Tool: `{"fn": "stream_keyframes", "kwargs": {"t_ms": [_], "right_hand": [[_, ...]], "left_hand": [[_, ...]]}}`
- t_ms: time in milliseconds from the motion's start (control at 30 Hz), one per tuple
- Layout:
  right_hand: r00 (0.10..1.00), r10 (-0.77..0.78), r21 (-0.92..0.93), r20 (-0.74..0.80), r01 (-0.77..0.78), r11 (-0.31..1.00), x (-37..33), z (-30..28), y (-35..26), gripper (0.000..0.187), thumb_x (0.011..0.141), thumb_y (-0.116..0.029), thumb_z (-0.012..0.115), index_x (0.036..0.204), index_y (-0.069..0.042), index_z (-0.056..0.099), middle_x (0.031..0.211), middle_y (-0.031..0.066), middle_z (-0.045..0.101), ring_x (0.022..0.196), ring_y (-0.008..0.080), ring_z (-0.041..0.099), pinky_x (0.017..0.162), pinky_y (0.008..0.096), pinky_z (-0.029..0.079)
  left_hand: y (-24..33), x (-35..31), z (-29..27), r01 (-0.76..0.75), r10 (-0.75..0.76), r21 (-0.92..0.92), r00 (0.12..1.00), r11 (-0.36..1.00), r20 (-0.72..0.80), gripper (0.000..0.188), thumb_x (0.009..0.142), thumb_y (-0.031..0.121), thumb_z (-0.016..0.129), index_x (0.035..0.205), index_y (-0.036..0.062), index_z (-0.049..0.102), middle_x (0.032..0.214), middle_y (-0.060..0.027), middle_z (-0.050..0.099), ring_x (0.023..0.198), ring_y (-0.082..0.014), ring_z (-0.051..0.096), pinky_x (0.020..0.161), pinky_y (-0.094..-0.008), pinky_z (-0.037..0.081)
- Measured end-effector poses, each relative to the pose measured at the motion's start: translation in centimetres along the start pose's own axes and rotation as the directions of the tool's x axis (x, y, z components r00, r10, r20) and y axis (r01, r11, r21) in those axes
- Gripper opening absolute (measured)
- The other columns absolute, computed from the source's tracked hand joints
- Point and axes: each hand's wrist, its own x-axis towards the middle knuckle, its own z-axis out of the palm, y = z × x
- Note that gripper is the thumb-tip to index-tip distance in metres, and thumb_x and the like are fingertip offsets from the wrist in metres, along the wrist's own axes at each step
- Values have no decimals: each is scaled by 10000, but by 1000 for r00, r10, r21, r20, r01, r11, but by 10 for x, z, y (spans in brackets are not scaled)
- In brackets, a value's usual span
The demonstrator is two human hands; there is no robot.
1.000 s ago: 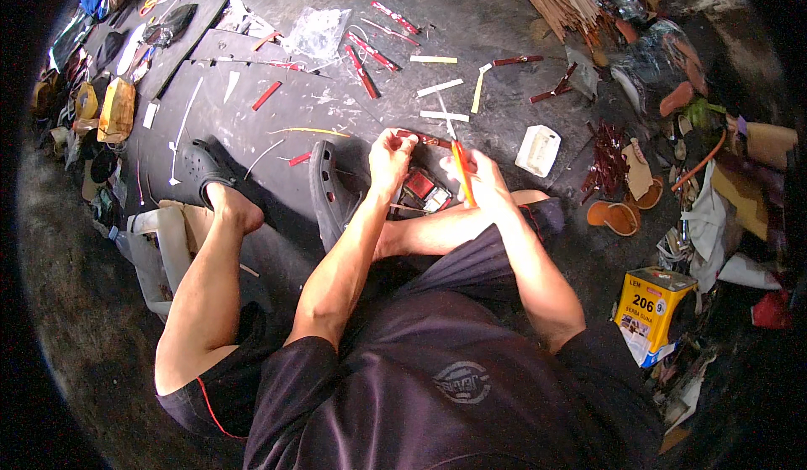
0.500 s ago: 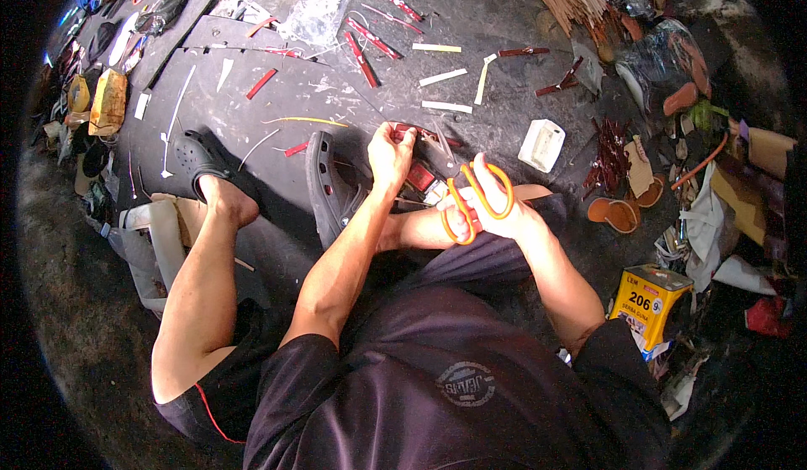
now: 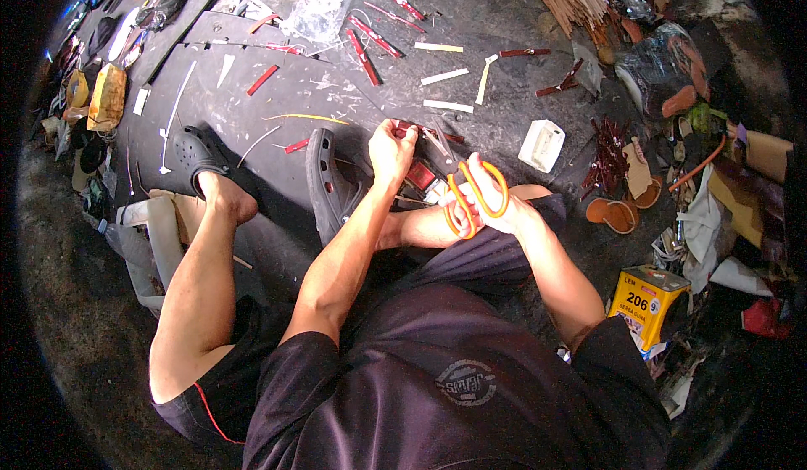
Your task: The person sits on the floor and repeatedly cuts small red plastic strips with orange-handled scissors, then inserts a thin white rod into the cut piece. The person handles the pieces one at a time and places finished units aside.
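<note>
My left hand (image 3: 391,157) is closed, pinching a dark red strip (image 3: 408,125) between thumb and fingers. In my right hand (image 3: 498,208) is a pair of scissors (image 3: 476,189) with orange loop handles, the fingers in and around the loops. Its metal blades point up and left, toward the strip beside my left fingertips; whether they touch it I cannot make out. Below the blades, a small red-and-white box-like thing (image 3: 422,176) lies close to my bent leg. A black clog (image 3: 329,186) is on the foot nearest my left forearm.
Several dark red strips (image 3: 364,56) and pale strips (image 3: 444,76) lie scattered on the dark floor ahead. A white plastic tray (image 3: 542,145) is at the right, near a dark red pile (image 3: 607,159). Farther right stand a yellow tin (image 3: 646,306) and brown sandals (image 3: 612,215).
The scissors have shifted slightly, with their handles a little closer together and the blades showing more plainly by the strip. My left hand stays almost where it was.
</note>
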Motion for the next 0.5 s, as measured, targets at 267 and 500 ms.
{"fn": "stream_keyframes", "kwargs": {"t_ms": [267,500], "right_hand": [[999,4,-2,54,-3,1000,3,-4,-2,889,833,-849,266,695,-31,585,587,48,553,530,172,571,546,284,485],[1000,18,-14,4,-18,1000,3,-5,-7,891,884,-787,296,903,29,655,612,34,553,524,148,544,532,268,466]], "left_hand": [[-5,1,0,-13,14,-18,1000,1000,20,309,811,266,725,934,-12,667,838,-159,711,770,-266,693,737,-368,519],[-2,1,-2,1,-1,2,1000,1000,27,336,812,277,723,943,-26,663,839,-170,711,780,-280,698,737,-371,522]]}}
